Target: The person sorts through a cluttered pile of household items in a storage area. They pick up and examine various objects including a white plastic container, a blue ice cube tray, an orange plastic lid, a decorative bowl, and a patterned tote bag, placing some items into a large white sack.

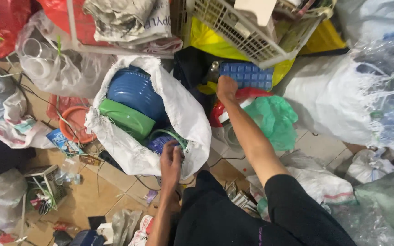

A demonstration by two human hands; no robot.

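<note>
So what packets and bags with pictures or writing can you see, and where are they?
Blue printed wrapper: on the floor left of the white woven sack, crumpled, blue and white.
Printed white sack: top middle, folded grey-white cloth with dark lettering.
Glossy packets: floor under the right arm, silvery, creased.
Left hand grips the white woven sack's rim; right hand touches a blue gridded tray.

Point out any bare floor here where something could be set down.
Bare tile shows below the white sack, between the left hand and the small wire crate, though scraps dot it. A smaller patch lies right of the right forearm, by the green bag. Around the right hand and blue tray it is packed.
</note>
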